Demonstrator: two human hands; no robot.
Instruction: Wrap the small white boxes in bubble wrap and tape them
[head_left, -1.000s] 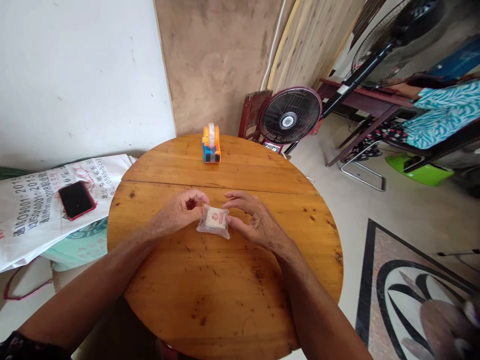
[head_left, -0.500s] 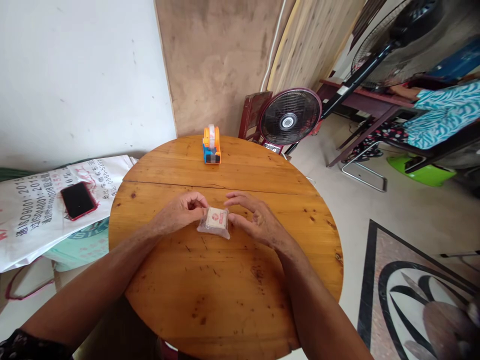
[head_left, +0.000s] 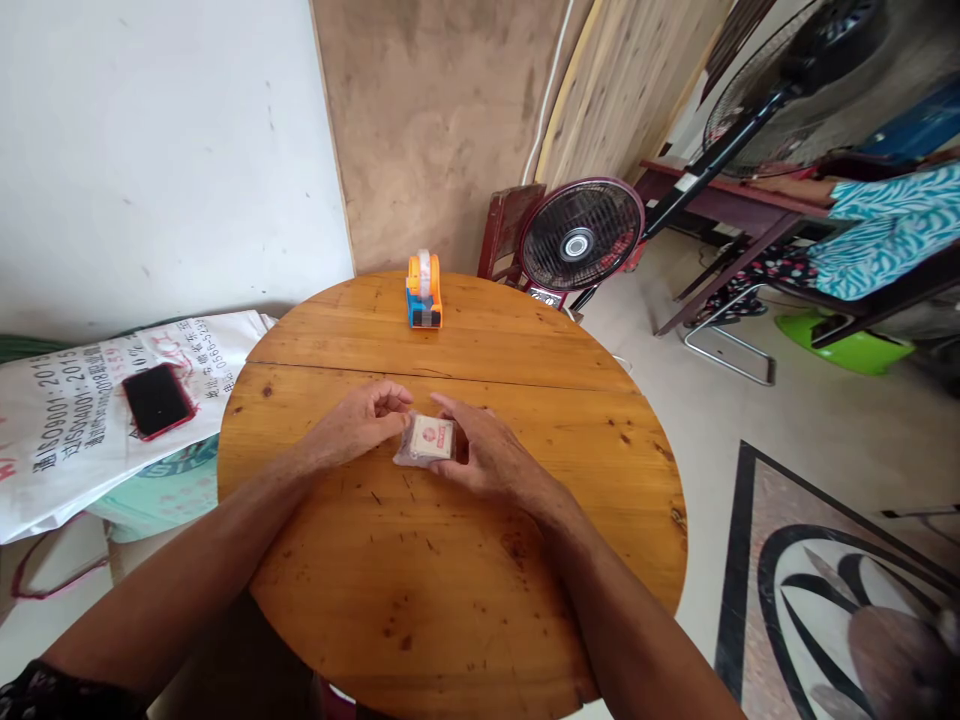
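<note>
A small pale box [head_left: 433, 437] with red print lies in a clear plastic wrapper on the round wooden table [head_left: 420, 570]. My left hand [head_left: 367, 418] is at the box's left side, fingers curled and the thumb against the wrapper's edge. From the right, my right hand [head_left: 484, 447] spans the box, its thumb at the near edge and its forefinger at the far edge. The hand hides part of the right end. Further back on the table stands an orange and blue tape dispenser [head_left: 424, 292] with a roll of clear tape.
A black phone with a red case [head_left: 157, 400] rests on white printed sacks [head_left: 67, 430] left of the table. Behind the table's right side are a round fan [head_left: 581, 236] and a wooden chair [head_left: 510, 228]. A person in a patterned blue sleeve [head_left: 892, 230] sits at a desk.
My right hand has moved left and closed in around the box. The box has turned slightly and its wrapper's near flap is less spread. My left hand has barely shifted.
</note>
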